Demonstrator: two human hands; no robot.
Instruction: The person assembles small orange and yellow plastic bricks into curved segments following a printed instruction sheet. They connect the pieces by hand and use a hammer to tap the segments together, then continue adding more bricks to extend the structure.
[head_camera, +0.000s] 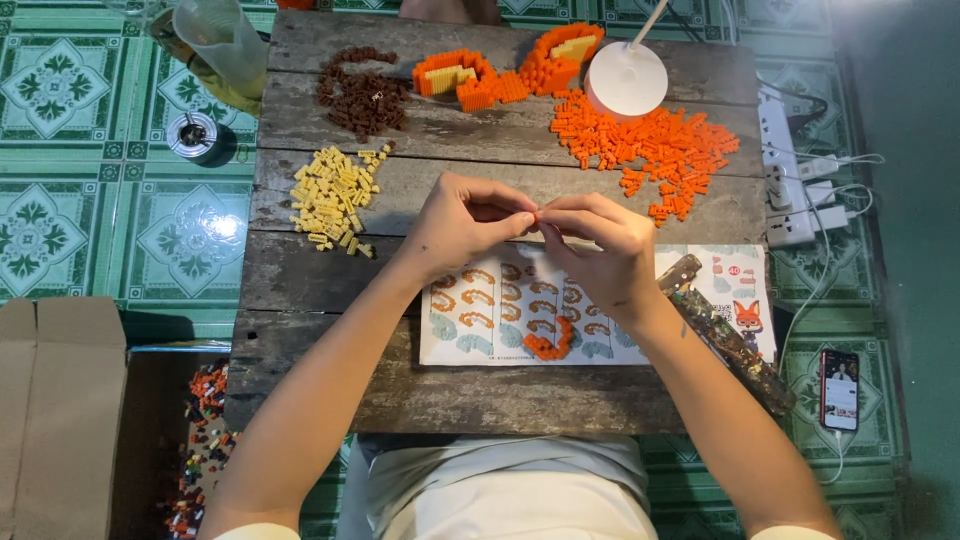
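Observation:
My left hand (462, 220) and my right hand (600, 245) meet above the middle of a weathered wooden table (320, 390), fingertips pinched together on a tiny orange brick (537, 214). Under them lies a printed instruction sheet (720, 275) with a small curved orange brick piece (549, 345) resting on it. A loose pile of orange bricks (650, 148) spreads at the back right, yellow bricks (333, 198) lie to the left, brown bricks (362, 95) at the back left. Two built orange-and-yellow sections (510, 68) stand at the back.
A white lamp base (626, 78) stands among the orange bricks. A dark patterned stick (725, 335) crosses the sheet's right side. Power strip (785, 170) and phone (839, 389) lie on the green tiled floor at right. Cardboard box (60, 420) with mixed bricks at lower left; clear jug (222, 40) upper left.

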